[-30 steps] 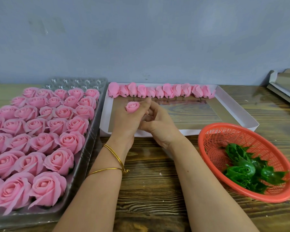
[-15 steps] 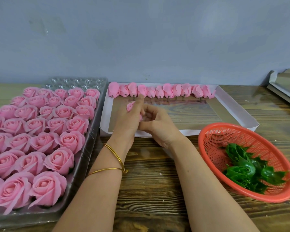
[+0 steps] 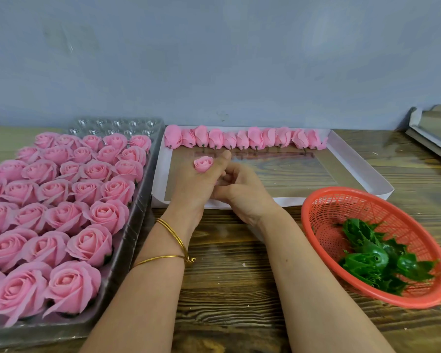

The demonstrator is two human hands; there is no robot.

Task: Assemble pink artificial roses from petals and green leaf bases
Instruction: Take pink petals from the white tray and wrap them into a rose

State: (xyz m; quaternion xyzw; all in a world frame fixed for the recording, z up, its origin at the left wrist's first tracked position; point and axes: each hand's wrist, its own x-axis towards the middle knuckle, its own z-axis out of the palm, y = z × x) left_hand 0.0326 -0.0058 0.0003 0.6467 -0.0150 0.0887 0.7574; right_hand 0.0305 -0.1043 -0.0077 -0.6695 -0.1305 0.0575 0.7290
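Left hand (image 3: 196, 186) is up over the near edge of the white tray (image 3: 364, 171), back to the camera and thumb raised. Its grip is closed round a pink rosebud (image 3: 203, 164) that pokes out on top, petals wound tight. Right hand (image 3: 243, 196) tucks in against it with fingers curled toward the left palm, and I can't tell if that grip holds anything. Open roses (image 3: 61, 215) pack the clear tray (image 3: 127, 250) at left, and green leaf bases (image 3: 374, 261) lie in the red basket (image 3: 323, 207) on the table (image 3: 227, 289).
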